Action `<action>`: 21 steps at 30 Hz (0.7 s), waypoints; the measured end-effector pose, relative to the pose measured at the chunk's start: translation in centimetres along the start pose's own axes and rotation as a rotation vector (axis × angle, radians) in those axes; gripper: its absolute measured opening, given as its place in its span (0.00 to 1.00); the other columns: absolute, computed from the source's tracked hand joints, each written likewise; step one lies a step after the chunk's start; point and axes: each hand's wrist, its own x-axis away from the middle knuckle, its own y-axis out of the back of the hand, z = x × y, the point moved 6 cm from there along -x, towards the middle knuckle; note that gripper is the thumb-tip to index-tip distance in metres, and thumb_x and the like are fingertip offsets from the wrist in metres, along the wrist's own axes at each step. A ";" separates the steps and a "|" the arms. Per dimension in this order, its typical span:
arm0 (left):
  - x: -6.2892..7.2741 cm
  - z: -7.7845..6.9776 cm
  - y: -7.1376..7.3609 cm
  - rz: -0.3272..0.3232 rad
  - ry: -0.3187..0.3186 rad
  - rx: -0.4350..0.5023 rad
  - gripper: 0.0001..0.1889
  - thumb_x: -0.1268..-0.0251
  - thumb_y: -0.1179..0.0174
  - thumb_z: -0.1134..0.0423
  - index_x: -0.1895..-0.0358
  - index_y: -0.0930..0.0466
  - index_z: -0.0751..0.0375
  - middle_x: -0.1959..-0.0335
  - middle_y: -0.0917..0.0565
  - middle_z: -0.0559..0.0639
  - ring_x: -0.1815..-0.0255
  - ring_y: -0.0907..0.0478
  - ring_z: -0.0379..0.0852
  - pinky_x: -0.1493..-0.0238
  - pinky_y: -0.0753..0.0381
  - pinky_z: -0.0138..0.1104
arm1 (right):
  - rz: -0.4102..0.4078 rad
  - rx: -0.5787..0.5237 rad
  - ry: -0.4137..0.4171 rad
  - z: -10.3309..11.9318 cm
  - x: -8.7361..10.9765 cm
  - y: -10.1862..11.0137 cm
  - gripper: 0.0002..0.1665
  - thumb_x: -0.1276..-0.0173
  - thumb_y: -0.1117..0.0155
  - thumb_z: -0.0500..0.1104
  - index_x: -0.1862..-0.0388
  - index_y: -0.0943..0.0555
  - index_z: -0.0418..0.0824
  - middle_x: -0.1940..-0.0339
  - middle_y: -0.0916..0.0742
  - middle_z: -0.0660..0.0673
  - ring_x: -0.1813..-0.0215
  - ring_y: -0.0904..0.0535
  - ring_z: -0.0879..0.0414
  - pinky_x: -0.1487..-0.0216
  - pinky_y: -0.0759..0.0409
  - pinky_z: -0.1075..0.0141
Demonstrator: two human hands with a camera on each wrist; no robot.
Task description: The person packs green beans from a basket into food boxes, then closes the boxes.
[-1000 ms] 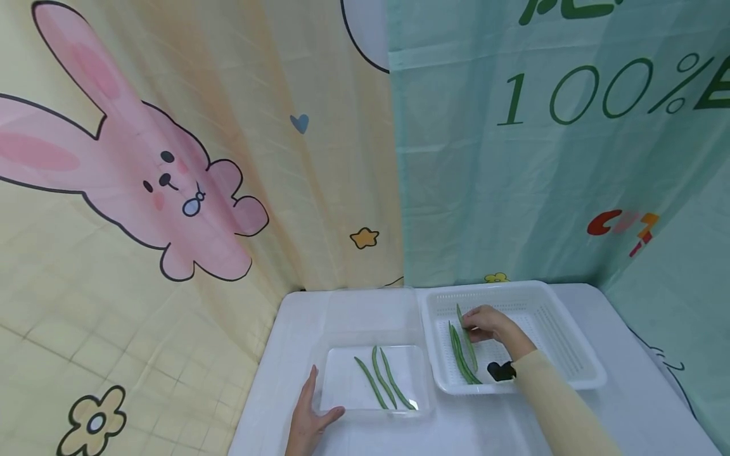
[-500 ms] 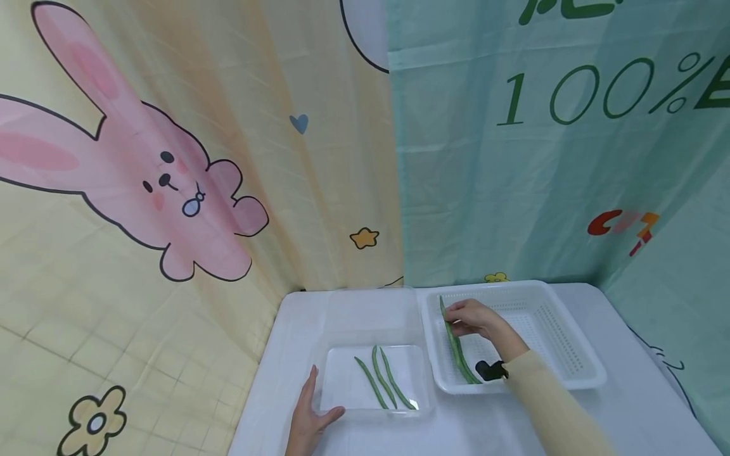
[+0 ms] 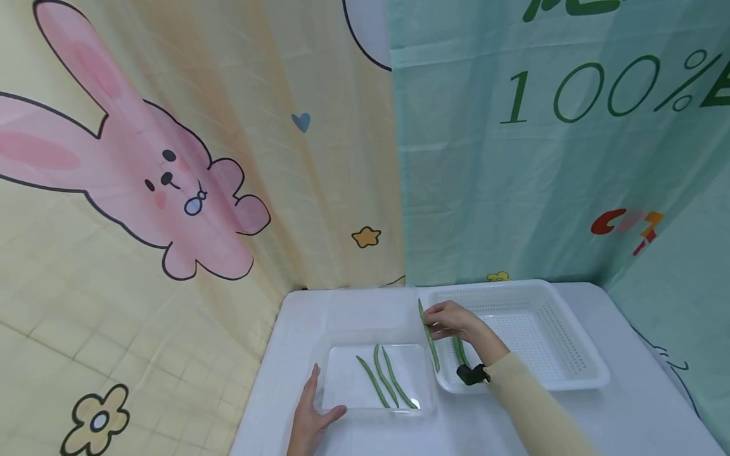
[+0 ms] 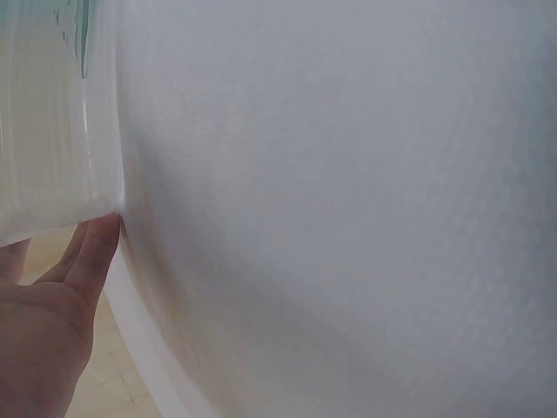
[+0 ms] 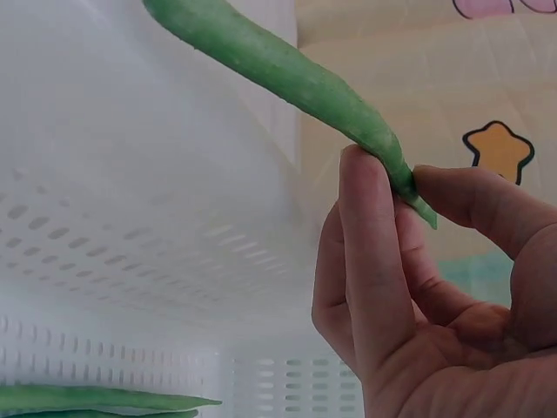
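Between thumb and fingers, my right hand (image 3: 456,324) pinches a green bean (image 5: 300,83) near one end. The bean hangs over the left rim of a white perforated basket (image 3: 536,335). More green beans (image 5: 96,399) lie inside that basket, partly hidden by my wrist in the head view. To the left, a clear plastic box (image 3: 342,405) holds three green beans (image 3: 388,378) side by side. My left hand (image 3: 310,415) rests against the box's left side, fingers straight and thumb apart; in the left wrist view its fingertips (image 4: 103,228) touch the box wall.
Both containers stand side by side on a white-covered table (image 3: 274,361). Behind and left hangs a cream curtain (image 3: 319,190) with cartoon prints; a teal curtain (image 3: 485,190) hangs behind the right side. A black wrist camera (image 3: 473,375) sits at my right wrist.
My right hand has carried the pinched green bean leftward, from inside the basket to over its left rim. My left hand and the clear box stay put. The head view has shifted slightly.
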 end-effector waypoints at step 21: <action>0.1 0.2 -0.1 -0.006 -0.008 -0.007 0.66 0.53 0.16 0.42 0.12 0.49 0.51 0.14 0.42 0.68 0.17 0.43 0.77 0.20 0.34 0.70 | 0.128 -0.012 0.033 1.6 -0.2 -7.6 0.13 0.28 0.34 0.34 0.48 0.16 0.29 0.62 0.12 0.42 0.63 0.12 0.55 0.59 0.03 0.61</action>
